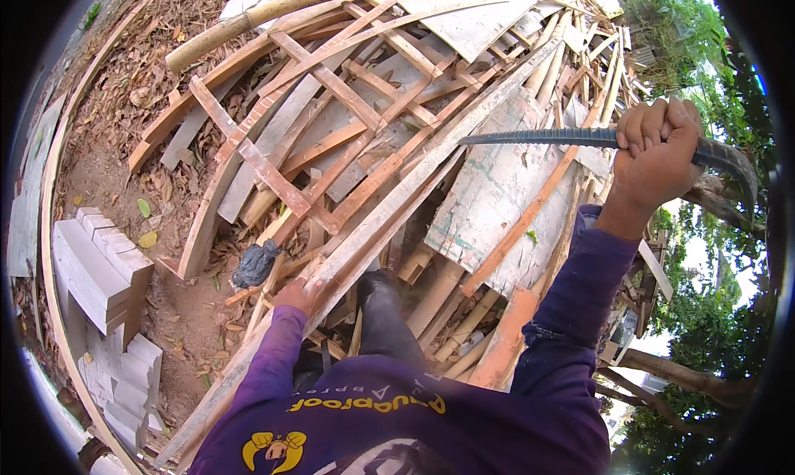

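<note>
Right hand [660, 148] closed round ribbed bar [538, 137], held over woodpile [335, 88]; left hand [296, 295] on plank [373, 222], finger closure cannot be told. Bar judged heavy, stiff; firm hold advisable near hooked end.

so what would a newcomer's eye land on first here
Probably the dark ribbed bar with a hooked end, gripped in the raised right hand at the picture's right. Next, the big wooden lattice lying at upper centre, then the long pale beam running diagonally past it, with the left hand on it.
</note>
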Available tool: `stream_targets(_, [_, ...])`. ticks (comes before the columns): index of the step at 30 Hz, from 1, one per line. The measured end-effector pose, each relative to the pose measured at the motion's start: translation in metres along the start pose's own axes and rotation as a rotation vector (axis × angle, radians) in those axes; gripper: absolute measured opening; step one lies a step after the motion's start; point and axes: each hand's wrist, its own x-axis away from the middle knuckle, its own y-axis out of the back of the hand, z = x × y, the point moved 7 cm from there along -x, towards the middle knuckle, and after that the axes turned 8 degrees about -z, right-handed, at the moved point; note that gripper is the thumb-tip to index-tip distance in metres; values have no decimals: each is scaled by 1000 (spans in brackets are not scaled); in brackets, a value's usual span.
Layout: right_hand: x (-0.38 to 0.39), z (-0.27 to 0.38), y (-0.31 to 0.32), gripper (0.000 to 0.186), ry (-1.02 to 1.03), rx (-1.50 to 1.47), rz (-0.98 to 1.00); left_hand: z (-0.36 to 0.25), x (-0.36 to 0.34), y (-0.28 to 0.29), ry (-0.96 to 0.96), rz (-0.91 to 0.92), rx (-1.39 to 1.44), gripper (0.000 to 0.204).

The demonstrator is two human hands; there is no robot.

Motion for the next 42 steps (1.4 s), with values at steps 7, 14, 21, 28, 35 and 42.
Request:
stream_targets(7, [-12, -12, 36, 31, -70, -60, 11, 4, -1, 5, 29, 6, 18, 69])
stream_targets(14, [9, -5, 79, 28, -66, -150, 83, 17, -24, 12, 15, 15, 10, 72])
stream_targets(21, [10, -10, 77, 28, -78, -131, 82, 14, -31, 28, 35, 61, -15, 74])
stream_targets(28, [6, -8, 82, 29, -74, -148, 105, 14, -30, 29, 23, 20, -6, 76])
stream_targets(35, [-17, -49, 63, 32, -202, -224, 203, 15, -28, 27, 16, 37, -31, 74])
stream_targets(42, [-74, -105, 14, 29, -238, -106, 196, 14, -29, 11, -19, -30, -29, 72])
